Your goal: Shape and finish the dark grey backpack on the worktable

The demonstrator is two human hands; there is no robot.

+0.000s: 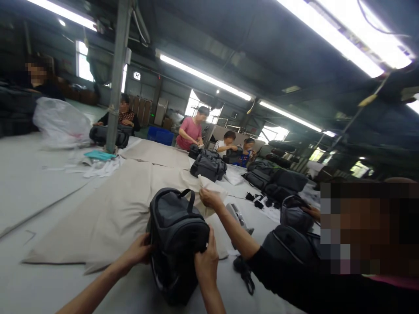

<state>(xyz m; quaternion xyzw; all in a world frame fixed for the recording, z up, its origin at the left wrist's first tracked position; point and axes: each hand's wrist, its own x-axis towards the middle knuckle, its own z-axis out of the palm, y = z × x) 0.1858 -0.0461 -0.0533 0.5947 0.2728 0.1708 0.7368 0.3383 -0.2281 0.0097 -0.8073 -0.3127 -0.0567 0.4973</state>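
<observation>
A dark grey bag [178, 237] with a black carry handle on top stands tilted between my two hands at the table's near side. My left hand [140, 249] grips its left side, the fingertips partly hidden behind it. On the right side my right hand [207, 257] is closed on the bag's upper edge, thumb up along the rim. Beige sheet material [118, 209] lies spread beyond the bag. A co-worker's hand [209, 198] reaches in from the right and pinches a fold of that sheet just past the bag.
A person in black sleeves is close at my right, beside more dark bags [288, 244]. A black strap with a clip [245, 274] lies near that arm. Further off stand a metal post [117, 78], a plastic bag [60, 122], another grey bag [208, 165] and several people.
</observation>
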